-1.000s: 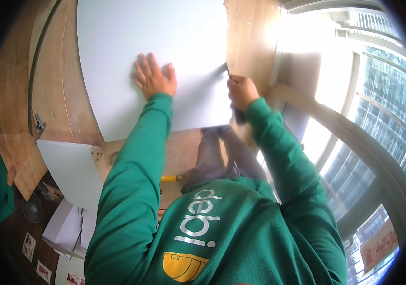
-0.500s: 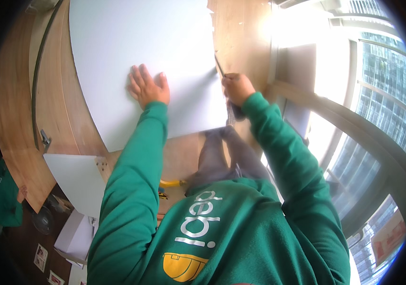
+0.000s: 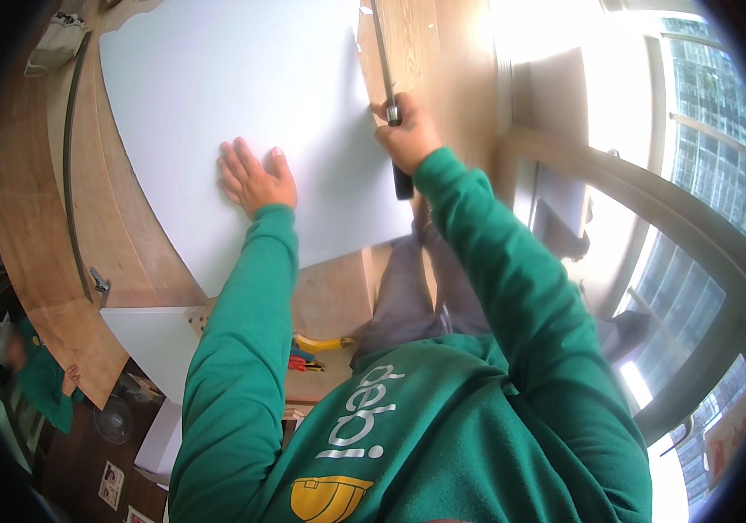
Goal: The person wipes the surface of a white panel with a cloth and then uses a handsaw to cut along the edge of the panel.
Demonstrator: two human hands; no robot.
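Observation:
My left hand (image 3: 257,180) lies flat with fingers spread on a large white sheet (image 3: 242,78). The sheet covers much of a wooden surface, and its right edge is uneven. At that edge my right hand (image 3: 409,132) is closed round a long, thin dark file-like tool (image 3: 381,57). Its black handle (image 3: 402,186) sticks out below my fist, with a silvery collar above it. The long part points away from me, beside the sheet's edge; whether it touches the edge I cannot tell.
White flakes (image 3: 366,10) lie along the sheet's right side. A dark curved strip (image 3: 70,174) runs on the wood at left. Yellow and red-handled tools (image 3: 307,362) lie near my waist. A person in green (image 3: 41,383) is at far left. Windows (image 3: 713,113) line the right.
My right hand has moved up and left along the edge, and the tool has swung so its length shows more. My left hand stays flat on the sheet. The view has shifted.

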